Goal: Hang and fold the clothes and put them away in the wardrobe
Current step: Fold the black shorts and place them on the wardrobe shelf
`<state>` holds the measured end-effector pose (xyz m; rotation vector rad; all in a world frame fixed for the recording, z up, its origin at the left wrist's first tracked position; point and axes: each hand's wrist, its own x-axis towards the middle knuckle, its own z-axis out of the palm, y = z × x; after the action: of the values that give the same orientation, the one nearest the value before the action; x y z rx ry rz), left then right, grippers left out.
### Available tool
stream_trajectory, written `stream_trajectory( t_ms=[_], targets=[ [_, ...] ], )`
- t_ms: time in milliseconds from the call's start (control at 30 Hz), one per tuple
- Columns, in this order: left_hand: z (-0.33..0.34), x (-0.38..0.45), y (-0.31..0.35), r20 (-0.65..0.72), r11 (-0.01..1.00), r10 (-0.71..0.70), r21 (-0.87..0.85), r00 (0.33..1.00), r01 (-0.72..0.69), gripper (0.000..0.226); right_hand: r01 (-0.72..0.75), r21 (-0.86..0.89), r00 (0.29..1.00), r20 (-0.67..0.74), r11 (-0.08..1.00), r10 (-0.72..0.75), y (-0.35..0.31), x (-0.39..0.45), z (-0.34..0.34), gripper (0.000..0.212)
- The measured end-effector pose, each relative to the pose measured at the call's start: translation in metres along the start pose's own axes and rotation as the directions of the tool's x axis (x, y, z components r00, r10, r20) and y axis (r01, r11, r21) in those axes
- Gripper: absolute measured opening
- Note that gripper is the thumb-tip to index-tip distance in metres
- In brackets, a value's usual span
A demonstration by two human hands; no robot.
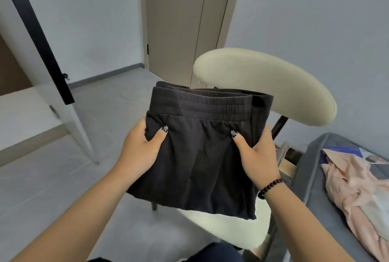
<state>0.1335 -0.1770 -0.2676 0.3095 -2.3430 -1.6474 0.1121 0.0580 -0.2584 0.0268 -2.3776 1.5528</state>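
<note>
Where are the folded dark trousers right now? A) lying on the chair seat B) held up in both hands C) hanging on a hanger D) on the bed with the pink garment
B: the left hand and right hand grip the trousers by their sides, above the chair.

No text, label, brand or number can be read anywhere — not even on the folded black trousers [200,152].

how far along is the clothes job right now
Done: the black pants look folded. In hand: left hand and right hand grip them above the chair, not yet stored. Left: the pink garment lies crumpled on the bed.
</note>
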Motion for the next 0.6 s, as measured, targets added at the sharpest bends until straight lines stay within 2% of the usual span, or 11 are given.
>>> stream_trajectory(
  t_ms=[267, 433, 600],
  targets=[
    [-0.056, 0.088, 0.014, -0.095, 0.993, -0.107, 0.031, 0.990, 0.110, 0.018, 0.002, -0.009, 0.993, 0.114, 1.000, -0.001, -0.065, 0.078, 0.081, 0.039],
    [-0.124, 0.107, 0.068, -0.127, 0.990, -0.136, 0.025, 0.983, 0.140, 0.013, 0.015, -0.006, 0.980, 0.199, 1.000, -0.013, -0.154, 0.102, 0.098, 0.038],
    [-0.201, 0.109, 0.143, -0.162, 0.990, -0.135, 0.006, 0.977, 0.138, 0.014, 0.033, 0.031, 0.976, 0.215, 0.999, -0.039, -0.260, 0.106, 0.100, 0.034]
  ],
)
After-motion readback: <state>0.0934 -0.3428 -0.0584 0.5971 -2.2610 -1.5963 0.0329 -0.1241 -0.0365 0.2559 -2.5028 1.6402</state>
